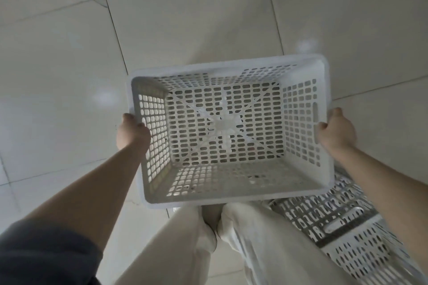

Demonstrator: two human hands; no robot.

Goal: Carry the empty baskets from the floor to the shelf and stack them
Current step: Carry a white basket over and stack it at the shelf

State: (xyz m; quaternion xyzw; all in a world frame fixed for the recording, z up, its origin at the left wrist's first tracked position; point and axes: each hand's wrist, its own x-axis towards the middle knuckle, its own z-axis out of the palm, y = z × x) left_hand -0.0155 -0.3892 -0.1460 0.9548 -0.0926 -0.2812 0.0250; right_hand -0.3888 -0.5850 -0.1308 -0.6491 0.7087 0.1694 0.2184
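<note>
An empty white perforated plastic basket (228,69) hangs in the air in front of me, seen from above, its open top facing me. My left hand (132,131) grips its left short wall at the rim. On the opposite short wall my right hand (337,132) holds the rim beside a slot handle. More white perforated baskets (342,227) lie on the floor at the lower right, partly hidden by my right forearm and leg. No shelf is in view.
Pale glossy floor tiles (185,18) with dark grout lines spread across the whole view. My legs in light trousers (254,250) stand below the held basket, close to the floor baskets on the right.
</note>
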